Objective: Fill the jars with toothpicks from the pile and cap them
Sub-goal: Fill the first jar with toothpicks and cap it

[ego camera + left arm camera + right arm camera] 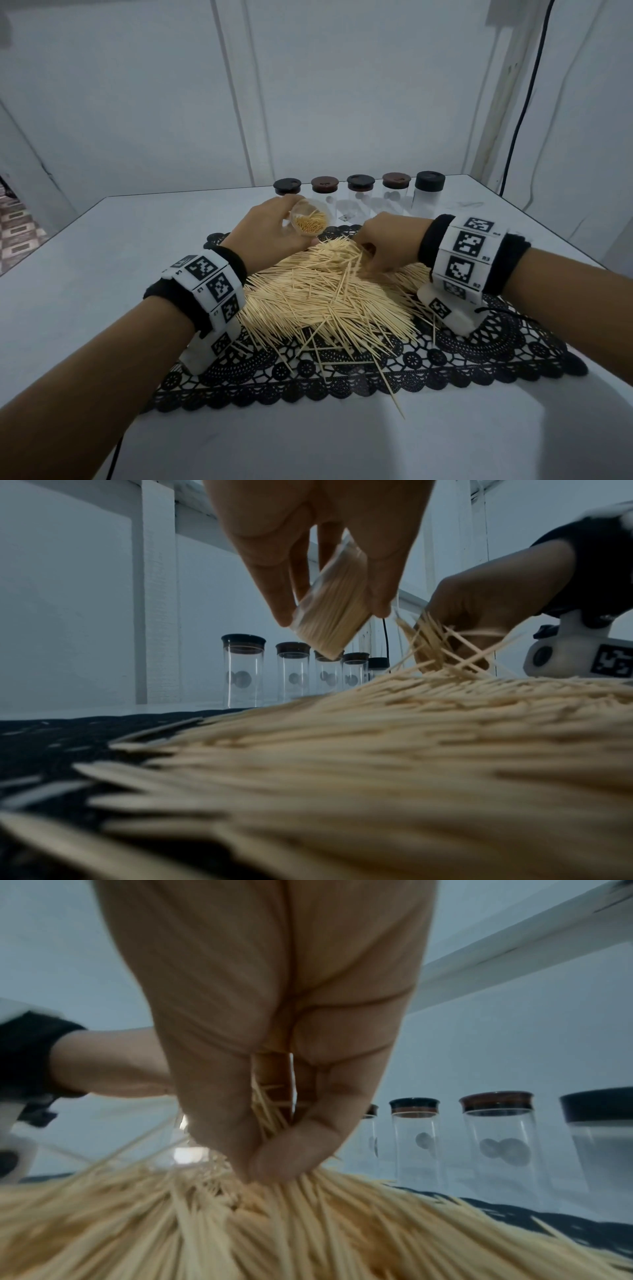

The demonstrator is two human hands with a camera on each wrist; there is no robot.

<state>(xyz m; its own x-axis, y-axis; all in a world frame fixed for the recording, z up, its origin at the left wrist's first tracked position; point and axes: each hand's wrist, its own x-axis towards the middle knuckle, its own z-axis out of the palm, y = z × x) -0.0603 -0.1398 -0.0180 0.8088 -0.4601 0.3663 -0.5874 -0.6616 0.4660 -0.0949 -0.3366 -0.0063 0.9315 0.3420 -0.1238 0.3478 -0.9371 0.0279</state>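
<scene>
Covering black lace mat (479,359): toothpick pile (325,294), largely unused; right hand (387,246) pinching a bunch from it; left hand (270,229) gripping tilted open jar (310,219), nearly full, uncapped; behind, five capped jars (359,192), apparently unfilled

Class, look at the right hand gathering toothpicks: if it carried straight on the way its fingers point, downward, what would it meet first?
The right hand points down, fingertips already in the toothpick pile, pinching some. Straight on it would probably meet more toothpicks first, then likely the black lace mat underneath; the pile's depth is unclear.
</scene>
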